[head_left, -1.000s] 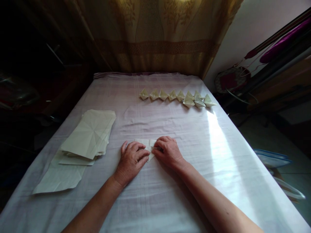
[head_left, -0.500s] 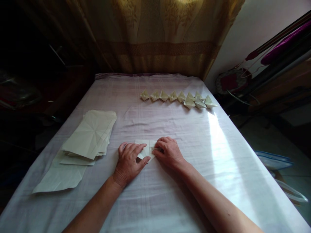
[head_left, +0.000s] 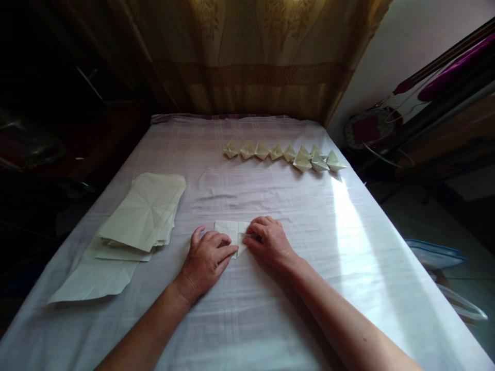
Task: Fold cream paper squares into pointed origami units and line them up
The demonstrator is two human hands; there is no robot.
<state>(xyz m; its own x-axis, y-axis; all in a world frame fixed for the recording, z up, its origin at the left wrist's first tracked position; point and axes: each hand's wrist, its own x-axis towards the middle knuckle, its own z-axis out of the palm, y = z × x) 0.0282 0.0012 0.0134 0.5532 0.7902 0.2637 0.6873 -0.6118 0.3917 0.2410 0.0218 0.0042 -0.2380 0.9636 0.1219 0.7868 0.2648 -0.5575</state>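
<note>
A small folded piece of paper (head_left: 227,226) lies flat on the cloth-covered table between my hands, with a crease line down its middle. My left hand (head_left: 207,257) rests over its left part, thumb and forefinger drawn close together on the paper near the lower edge. At the right end, my right hand (head_left: 270,239) is closed, pinching a flap of the same paper between thumb and fingers. Both hands cover parts of the sheet, so its full outline is hidden.
A stack of creased paper sheets (head_left: 143,211) lies to the left, with a longer sheet (head_left: 96,281) under it. Several folded paper boats (head_left: 276,151) stand in a row at the back right. The pale tablecloth (head_left: 247,324) has a sunlit strip at right; a curtain (head_left: 247,72) hangs behind.
My left thumb has moved up towards the forefinger, and the left hand has shifted slightly, exposing more of the paper's upper left. The right hand keeps its pinch in nearly the same place.
</note>
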